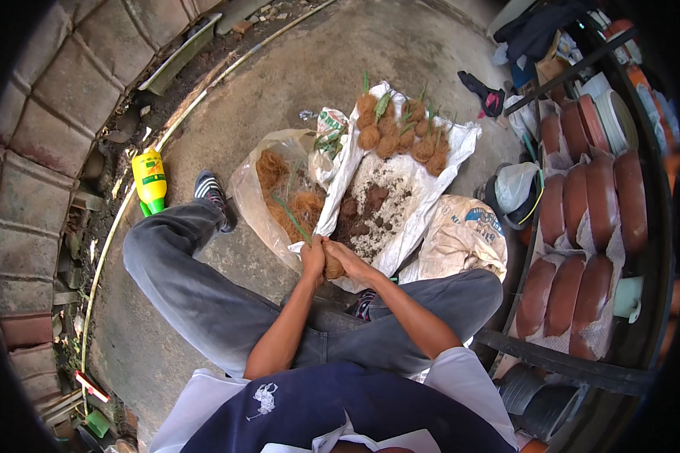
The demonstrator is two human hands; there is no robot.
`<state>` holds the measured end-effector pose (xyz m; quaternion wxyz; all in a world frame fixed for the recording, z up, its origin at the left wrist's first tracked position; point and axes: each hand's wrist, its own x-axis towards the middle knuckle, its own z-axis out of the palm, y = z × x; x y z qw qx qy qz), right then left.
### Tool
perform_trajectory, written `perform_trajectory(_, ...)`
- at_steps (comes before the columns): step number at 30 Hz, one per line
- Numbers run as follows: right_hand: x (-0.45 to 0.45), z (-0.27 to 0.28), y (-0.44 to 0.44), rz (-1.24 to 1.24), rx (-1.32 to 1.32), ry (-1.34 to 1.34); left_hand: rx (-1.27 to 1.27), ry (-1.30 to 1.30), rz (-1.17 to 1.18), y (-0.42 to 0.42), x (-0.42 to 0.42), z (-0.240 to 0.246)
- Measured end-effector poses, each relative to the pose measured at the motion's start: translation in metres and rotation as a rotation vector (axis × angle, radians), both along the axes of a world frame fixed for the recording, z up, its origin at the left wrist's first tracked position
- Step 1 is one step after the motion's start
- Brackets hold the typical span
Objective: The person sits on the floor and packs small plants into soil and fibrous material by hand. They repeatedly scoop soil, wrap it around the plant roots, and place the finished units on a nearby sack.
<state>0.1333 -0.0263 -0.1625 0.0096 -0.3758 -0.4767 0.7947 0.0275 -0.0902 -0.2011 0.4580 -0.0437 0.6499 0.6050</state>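
Observation:
My left hand [313,259] and my right hand [348,261] meet over my crossed legs, both gripping a brown fibre ball [334,266] with a long green leaf [290,218] rising from its top. Ahead lies an opened white woven sack [405,238], bearing dark soil [374,199] mixed with pale grains. Several fibre balls [388,145] with green shoots stand grouped at the sack's far end. Left of the sack, a clear plastic bag [246,187] holds loose brown fibre [306,206].
A yellow bottle [149,176] with a green top lies at left by a pale hose [105,255]. A printed woven sack [459,240] lies near my right knee. At right, a metal rack [566,368] holds reddish-brown round pots [589,198]. A dark glove-like item [481,93] lies farther off.

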Motion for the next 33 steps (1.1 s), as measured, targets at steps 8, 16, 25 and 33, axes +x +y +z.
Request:
perform_trajectory(8,0.018,-0.002,0.059,0.156,0.047,0.057,0.062,0.256,-0.206,0.016,0.01,0.043)
perform_trajectory(16,0.008,-0.038,0.147,-0.4,0.23,-0.026,0.262,0.707,-0.539,0.079,0.009,0.018)
perform_trajectory(25,0.06,-0.181,0.294,-0.744,0.699,-0.527,0.178,0.389,-0.968,0.093,0.008,-0.046)
perform_trajectory(33,0.061,-0.22,0.371,-0.873,0.757,-0.781,-0.072,0.846,-1.202,0.009,0.029,-0.078)
